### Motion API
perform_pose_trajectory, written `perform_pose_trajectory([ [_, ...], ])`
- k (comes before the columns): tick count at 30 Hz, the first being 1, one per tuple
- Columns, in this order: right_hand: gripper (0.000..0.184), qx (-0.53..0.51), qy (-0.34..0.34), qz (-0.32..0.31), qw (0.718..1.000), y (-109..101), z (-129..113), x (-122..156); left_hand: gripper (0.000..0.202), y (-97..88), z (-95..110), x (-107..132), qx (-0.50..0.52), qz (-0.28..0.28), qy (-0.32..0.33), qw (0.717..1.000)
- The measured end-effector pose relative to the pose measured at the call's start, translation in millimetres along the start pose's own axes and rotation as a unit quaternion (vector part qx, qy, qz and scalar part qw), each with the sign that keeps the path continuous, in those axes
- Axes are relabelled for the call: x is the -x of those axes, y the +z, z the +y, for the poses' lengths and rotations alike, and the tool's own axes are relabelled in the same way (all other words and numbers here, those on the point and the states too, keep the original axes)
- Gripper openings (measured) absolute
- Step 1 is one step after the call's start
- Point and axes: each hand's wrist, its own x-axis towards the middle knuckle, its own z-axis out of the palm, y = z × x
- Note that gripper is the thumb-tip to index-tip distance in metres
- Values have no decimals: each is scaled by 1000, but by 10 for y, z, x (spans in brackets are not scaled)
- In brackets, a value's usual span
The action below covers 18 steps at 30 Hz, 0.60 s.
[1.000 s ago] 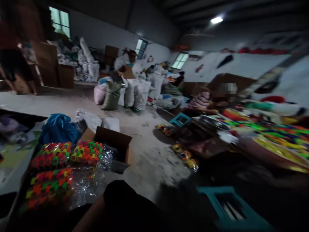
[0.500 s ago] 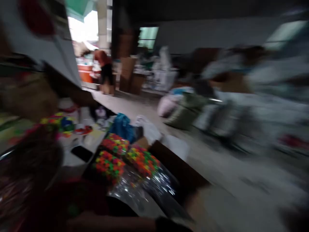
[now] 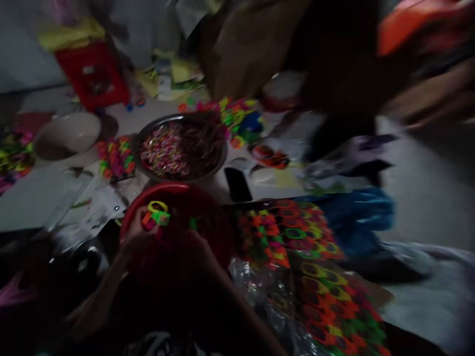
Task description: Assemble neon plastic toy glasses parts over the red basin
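The picture is dim and smeared. My left hand (image 3: 134, 231) is closed on a small bunch of yellow, green and orange plastic rings (image 3: 156, 214), held over a red basin (image 3: 178, 190) close in front of me. My right hand (image 3: 195, 246) lies dark over the same basin, and its fingers cannot be made out. Just behind the basin stands a metal bowl (image 3: 219, 165) full of small mixed-colour pieces. To the right lie clear-wrapped sheets of neon toys (image 3: 297, 237).
A black phone (image 3: 237, 184) lies by the metal bowl. A white bowl (image 3: 67, 134) and a red crate (image 3: 92, 74) are at the back left. A blue bag (image 3: 358, 215) lies right, brown cardboard (image 3: 245, 44) behind. A person in dark clothes (image 3: 334, 74) is at upper right.
The view has swung from the warehouse floor down and left to the work surface. The red basin, metal bowl and my hands have come into sight.
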Motion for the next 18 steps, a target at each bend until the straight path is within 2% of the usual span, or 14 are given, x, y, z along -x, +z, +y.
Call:
perform_pose_trajectory([
  [1, 23, -9, 2, 3, 1000, -26, -5, 1, 46, 4, -34, 52, 41, -21, 27, 999],
  [2, 27, 1, -23, 15, 1000, -59, -36, 3, 49, 8, -45, 93, 66, -50, 57, 995],
  [4, 30, 12, -78, 6, 997, -124, -159, 21, 53, 14, -13, 161, 72, -57, 78, 993],
  [8, 16, -3, -168, 29, 985, -151, -455, 66, 58, 10, 90, 262, 59, -60, 133, 988],
  [10, 17, 2, -197, 40, 980, -137, -524, 50, 57, 12, 111, 282, 52, -61, 139, 987],
  [13, 24, 15, -209, 36, 977, -154, -533, -11, 55, 20, 136, 278, 19, -97, 186, 978],
  [16, 29, 15, -198, -12, 980, -206, -531, -62, 55, 28, 175, 260, -19, -132, 264, 955],
  [18, 29, 18, -190, -39, 981, -238, -560, -79, 56, 33, 203, 254, -22, -136, 279, 950],
])
